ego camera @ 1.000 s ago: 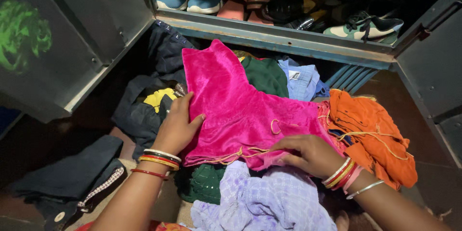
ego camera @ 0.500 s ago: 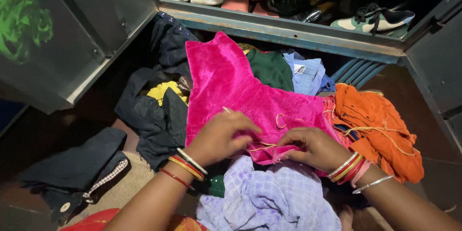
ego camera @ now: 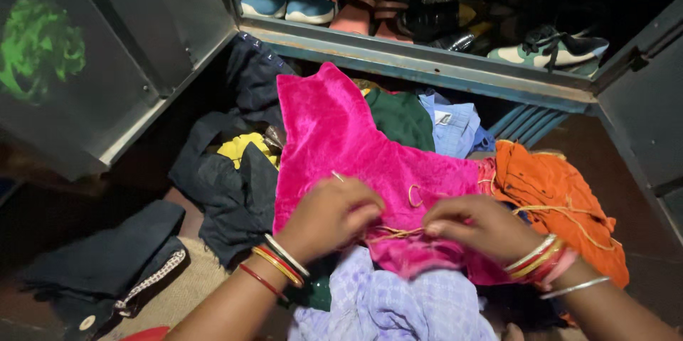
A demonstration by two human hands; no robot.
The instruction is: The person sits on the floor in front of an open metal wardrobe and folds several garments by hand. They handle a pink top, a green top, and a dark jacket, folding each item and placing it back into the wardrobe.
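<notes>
- Dark clothes (ego camera: 228,184) lay heaped left of the pink garment (ego camera: 341,142), with a yellow cloth (ego camera: 238,147) among them.
- Left hand (ego camera: 327,214) was clenched on the pink garment's near edge, pinching a yellow cord (ego camera: 395,233).
- Right hand (ego camera: 480,226) pinched the same cord just beside it.
- Lilac cloth (ego camera: 398,305) lay under the pink garment's near edge.
- Orange garment (ego camera: 562,206) lay right of the pink garment, touching it.

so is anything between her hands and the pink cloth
Nothing visible. Both the left hand and the right hand are already on the near edge of the pink cloth, pinching its yellow cord between them. The lilac cloth lies below, not between.
</notes>
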